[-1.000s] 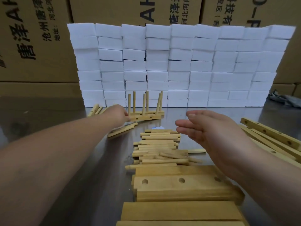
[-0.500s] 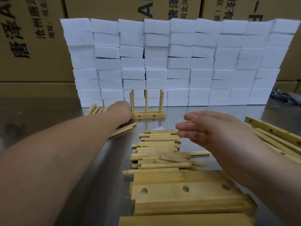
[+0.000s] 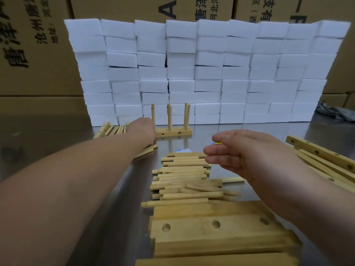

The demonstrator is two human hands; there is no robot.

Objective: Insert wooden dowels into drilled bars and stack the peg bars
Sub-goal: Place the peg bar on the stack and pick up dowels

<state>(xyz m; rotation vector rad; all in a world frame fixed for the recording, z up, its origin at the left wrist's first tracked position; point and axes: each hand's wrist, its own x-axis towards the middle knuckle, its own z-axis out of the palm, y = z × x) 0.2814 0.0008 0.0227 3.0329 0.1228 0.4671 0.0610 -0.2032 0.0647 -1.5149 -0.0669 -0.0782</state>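
A peg bar (image 3: 173, 132) with several upright dowels stands at the back of the metal table (image 3: 57, 135), just in front of the white block wall. My left hand (image 3: 143, 131) grips its left end; the fingers are mostly hidden behind the back of the hand. A pile of loose dowels (image 3: 188, 179) lies in the middle. Above its right side my right hand (image 3: 240, 152) hovers with straight fingers and holds nothing. Drilled bars (image 3: 215, 227) are stacked close to me, holes facing up.
More drilled bars (image 3: 322, 160) lie at the right edge and a row of wooden pieces (image 3: 111, 129) at the back left. One loose stick (image 3: 147, 150) lies under my left wrist. A wall of white foam blocks (image 3: 207, 73) and cardboard boxes (image 3: 34, 45) close off the back.
The peg bar has swung from a skewed angle to lie square and parallel to the block wall, with my left hand at its end. My right hand has stayed hovering over the dowels.
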